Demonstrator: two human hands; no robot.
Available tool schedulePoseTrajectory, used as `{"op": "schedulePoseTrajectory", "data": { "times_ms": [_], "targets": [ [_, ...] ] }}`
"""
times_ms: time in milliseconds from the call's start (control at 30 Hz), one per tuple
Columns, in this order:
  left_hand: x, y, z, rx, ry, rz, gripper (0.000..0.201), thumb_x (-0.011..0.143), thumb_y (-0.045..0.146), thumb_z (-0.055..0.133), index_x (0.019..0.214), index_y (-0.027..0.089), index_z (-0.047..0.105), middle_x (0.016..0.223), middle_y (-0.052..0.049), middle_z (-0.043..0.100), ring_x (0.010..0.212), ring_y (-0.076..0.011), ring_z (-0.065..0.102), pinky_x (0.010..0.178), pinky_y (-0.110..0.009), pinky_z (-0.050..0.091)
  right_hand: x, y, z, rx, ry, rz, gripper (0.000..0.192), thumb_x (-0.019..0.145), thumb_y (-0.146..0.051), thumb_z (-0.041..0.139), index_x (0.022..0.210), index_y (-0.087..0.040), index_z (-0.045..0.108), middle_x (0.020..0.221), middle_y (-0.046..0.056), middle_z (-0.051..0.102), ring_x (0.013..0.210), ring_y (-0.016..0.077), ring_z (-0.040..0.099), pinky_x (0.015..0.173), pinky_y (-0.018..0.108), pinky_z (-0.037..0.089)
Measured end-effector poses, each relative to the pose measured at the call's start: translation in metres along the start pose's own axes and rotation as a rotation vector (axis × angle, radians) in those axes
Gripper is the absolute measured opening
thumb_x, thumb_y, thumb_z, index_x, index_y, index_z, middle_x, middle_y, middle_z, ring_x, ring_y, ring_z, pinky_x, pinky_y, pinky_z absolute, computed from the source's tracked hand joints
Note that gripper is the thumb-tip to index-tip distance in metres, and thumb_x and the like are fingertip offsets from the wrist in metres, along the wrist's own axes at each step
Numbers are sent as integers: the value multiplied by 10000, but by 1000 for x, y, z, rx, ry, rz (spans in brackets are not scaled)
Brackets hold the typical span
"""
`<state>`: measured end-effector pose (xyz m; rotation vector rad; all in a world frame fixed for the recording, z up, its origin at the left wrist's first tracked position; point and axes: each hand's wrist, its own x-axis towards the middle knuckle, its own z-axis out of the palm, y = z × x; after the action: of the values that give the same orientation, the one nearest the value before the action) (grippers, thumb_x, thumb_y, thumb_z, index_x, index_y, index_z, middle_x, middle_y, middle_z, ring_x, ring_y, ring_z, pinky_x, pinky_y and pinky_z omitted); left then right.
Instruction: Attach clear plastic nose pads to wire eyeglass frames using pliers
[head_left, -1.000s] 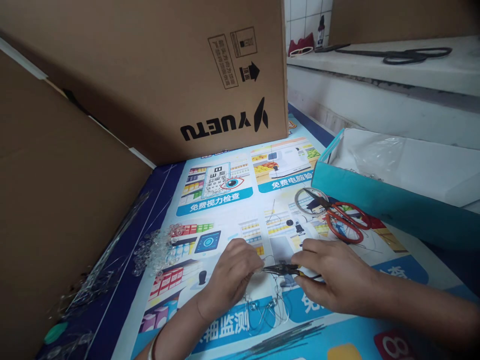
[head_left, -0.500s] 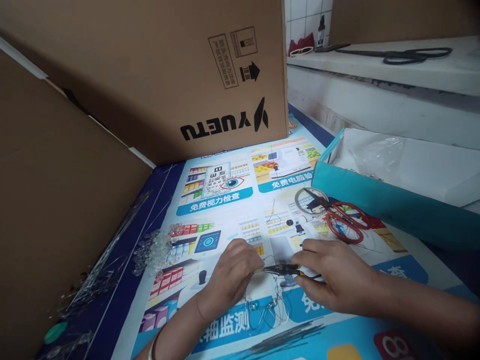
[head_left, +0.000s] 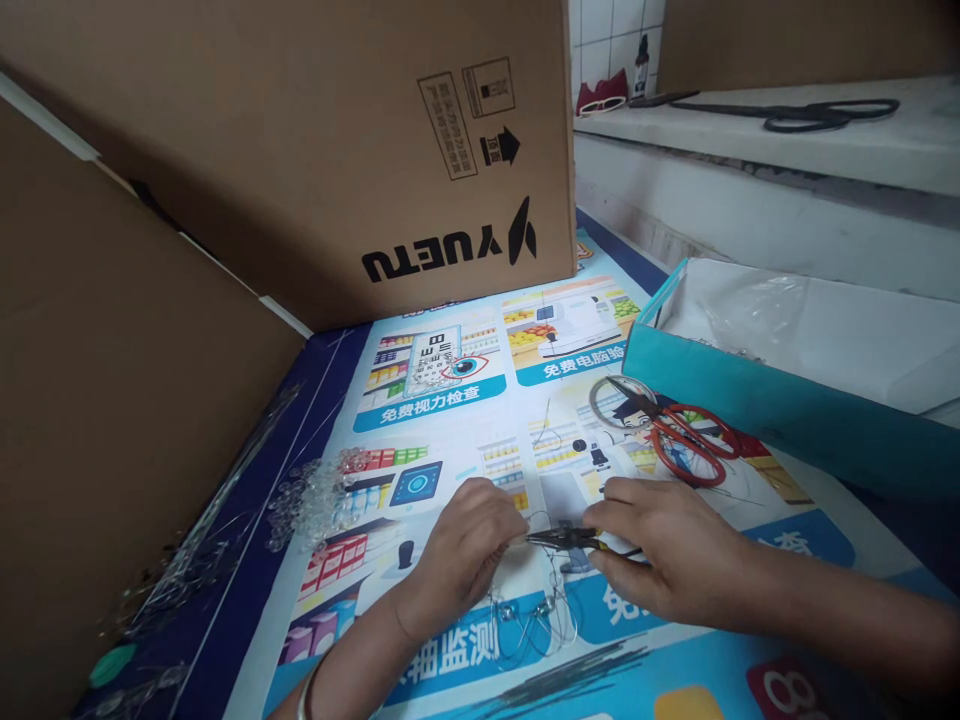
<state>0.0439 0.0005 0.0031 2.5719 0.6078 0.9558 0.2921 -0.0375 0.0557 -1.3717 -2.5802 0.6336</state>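
Observation:
My right hand (head_left: 660, 545) is closed round the handles of needle-nose pliers (head_left: 568, 538), whose dark jaws point left. Fingers pinched together, my left hand (head_left: 472, 540) meets the tip of the pliers. Between the two hands, a piece of bent thin wire with beads (head_left: 536, 610) hangs below the jaws over the printed sheet. My left fingers appear to grip an end of this wire, though the exact pinch point is hidden. A bundle of straight dark wires (head_left: 570, 680) lies just in front of the beaded wire.
Red-handled scissors (head_left: 690, 440) lie beyond my right hand, touching a wire coil (head_left: 611, 402). A teal box (head_left: 750, 400) with plastic inside stands at right. Clear beads (head_left: 319, 500) are heaped at left, near loose wire pieces (head_left: 187, 570). Tall cardboard (head_left: 337, 150) walls the back and left.

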Motion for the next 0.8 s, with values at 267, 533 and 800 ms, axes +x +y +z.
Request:
{"op": "schedulePoseTrajectory", "data": {
  "times_ms": [267,533,800],
  "targets": [
    [0,-1,0,-12,-5,1,176,919,197,364,975,164,528,799,-70,611,786,-184,532,727,-373,420,1,0,0,1,5,3,242,842,-362,421,949,-222,588,841,38,548,790,183,527,649,291,318],
    [0,0,0,-27,-9,-9,165,906,176,384,978,167,533,793,-69,606,783,-189,532,723,-378,419,0,0,0,1,4,3,236,838,-356,426,940,-216,588,841,39,548,795,185,526,654,294,325],
    [4,5,-5,-31,96,6,121,907,172,380,976,172,479,840,-78,606,796,-181,549,729,-379,435,-4,-6,-3,3,52,35,250,833,-364,440,1004,-235,569,916,51,533,842,203,507,690,315,344]
  ]
}}
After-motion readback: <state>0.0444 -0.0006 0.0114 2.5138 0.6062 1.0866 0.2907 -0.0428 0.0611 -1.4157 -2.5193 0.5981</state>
